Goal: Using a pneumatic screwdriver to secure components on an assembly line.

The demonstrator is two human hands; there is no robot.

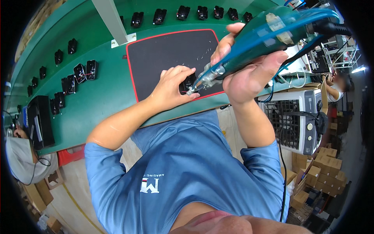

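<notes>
right hand (246, 80) gripping a green handheld tool (255, 45), left hand (170, 86) holding a small black housing (188, 82), upper centre.
the left hand curls round the housing on the red-edged black mat (156, 58); the tool's nose overlaps it, though whether they touch is hard to tell. beyond, the green bench (111, 91) carries more black casings (159, 16) along the frame's top and upper left.

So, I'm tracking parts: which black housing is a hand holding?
The black housing on the red-edged mat, held by the left hand; the other housings sit off the mat, on green surfaces.
</notes>
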